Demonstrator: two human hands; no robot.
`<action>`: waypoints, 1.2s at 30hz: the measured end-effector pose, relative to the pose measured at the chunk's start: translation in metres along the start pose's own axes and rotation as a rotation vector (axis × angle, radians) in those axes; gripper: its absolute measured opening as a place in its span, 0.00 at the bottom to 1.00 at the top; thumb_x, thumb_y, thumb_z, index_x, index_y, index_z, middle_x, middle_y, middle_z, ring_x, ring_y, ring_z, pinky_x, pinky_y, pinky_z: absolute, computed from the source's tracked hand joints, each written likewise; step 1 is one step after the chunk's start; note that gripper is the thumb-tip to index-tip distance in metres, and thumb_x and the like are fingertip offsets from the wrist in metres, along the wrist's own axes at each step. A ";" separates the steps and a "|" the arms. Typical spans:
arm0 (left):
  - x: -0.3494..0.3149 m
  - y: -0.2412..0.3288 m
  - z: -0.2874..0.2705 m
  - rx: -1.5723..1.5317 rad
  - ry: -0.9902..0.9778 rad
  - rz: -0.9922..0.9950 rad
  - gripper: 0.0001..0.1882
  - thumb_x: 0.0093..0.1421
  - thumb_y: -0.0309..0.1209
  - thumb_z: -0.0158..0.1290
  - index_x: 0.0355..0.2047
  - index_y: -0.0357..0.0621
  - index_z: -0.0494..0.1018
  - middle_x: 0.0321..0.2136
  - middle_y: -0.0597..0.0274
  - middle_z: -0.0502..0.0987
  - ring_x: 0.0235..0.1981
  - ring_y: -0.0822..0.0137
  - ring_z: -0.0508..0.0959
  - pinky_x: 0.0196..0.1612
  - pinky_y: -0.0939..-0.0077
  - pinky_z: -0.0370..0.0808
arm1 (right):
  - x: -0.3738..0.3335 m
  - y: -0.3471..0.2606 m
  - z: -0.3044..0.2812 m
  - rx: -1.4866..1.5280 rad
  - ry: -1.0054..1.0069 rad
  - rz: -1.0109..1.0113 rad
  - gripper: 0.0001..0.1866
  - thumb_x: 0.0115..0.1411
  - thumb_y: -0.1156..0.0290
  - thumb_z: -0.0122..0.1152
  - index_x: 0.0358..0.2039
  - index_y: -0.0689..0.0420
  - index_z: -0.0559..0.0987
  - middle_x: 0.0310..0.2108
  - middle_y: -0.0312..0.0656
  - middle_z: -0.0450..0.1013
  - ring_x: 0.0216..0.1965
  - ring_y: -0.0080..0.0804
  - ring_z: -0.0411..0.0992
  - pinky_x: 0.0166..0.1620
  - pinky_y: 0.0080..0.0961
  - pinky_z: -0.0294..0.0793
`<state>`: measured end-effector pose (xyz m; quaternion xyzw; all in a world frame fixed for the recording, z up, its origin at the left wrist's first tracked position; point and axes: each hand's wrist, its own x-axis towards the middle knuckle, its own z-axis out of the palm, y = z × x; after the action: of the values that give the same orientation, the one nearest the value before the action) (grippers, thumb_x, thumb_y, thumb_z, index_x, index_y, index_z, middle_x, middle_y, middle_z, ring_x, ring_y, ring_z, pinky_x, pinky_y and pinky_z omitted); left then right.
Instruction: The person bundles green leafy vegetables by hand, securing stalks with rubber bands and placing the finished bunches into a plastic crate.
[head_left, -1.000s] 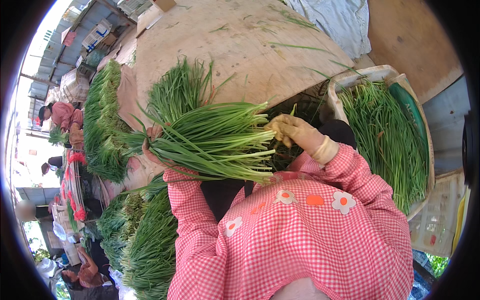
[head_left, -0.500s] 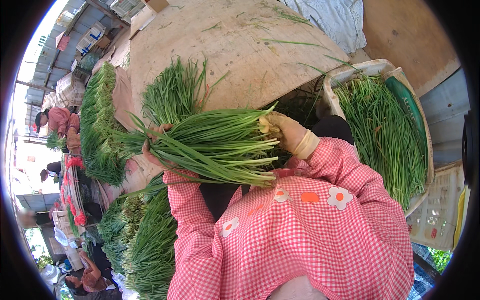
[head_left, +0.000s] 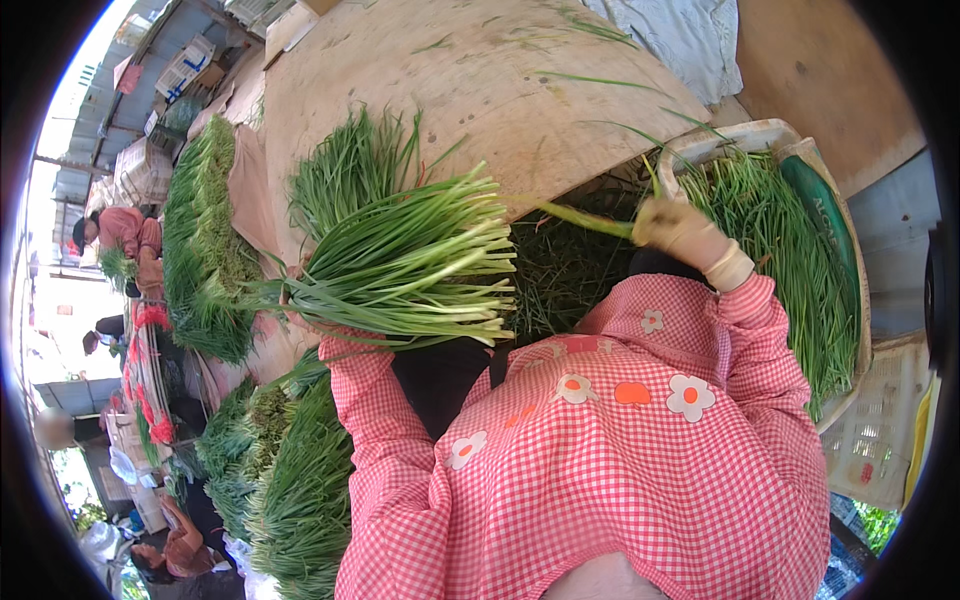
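A thick bunch of garlic chives [head_left: 410, 265] lies across my left hand [head_left: 293, 290], which is closed round its leafy end and mostly covered by the leaves. The pale stem ends fan out to the right. Farther right, my right hand [head_left: 680, 232], in a tan glove with a rubber band at the wrist, is closed on a few yellowish-green chive leaves [head_left: 590, 219] that trail left. Below these leaves is a dark heap of chive scraps [head_left: 570, 275]. Another bunch of chives [head_left: 350, 175] rests on the board just beyond my left hand.
A pale crate [head_left: 735, 137] full of chives stands at my right. Long chive piles [head_left: 205, 250] line the left, with more chives [head_left: 300, 490] nearer me. A wooden board [head_left: 500, 100] with stray leaves spreads ahead. Other people [head_left: 125, 235] work at far left.
My right hand has left the stem ends and moved right, drawing yellowish leaves away. The bunch in my left hand has shifted slightly left, its stem ends now spread and tilted upward.
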<state>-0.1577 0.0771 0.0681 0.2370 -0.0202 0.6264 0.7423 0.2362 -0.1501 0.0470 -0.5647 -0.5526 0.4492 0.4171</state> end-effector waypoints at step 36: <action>-0.013 -0.020 -0.029 0.301 0.849 -0.180 0.16 0.55 0.34 0.39 0.35 0.36 0.71 0.36 0.51 0.75 0.38 0.54 0.75 0.42 0.58 0.73 | 0.049 0.013 0.072 0.481 0.288 -0.036 0.10 0.54 0.72 0.57 0.35 0.59 0.69 0.26 0.34 0.68 0.28 0.18 0.65 0.31 0.15 0.66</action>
<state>-0.1493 0.0740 0.0315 0.0654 0.3977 0.5969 0.6937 0.1692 -0.1040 0.0138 -0.4978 -0.3752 0.4748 0.6213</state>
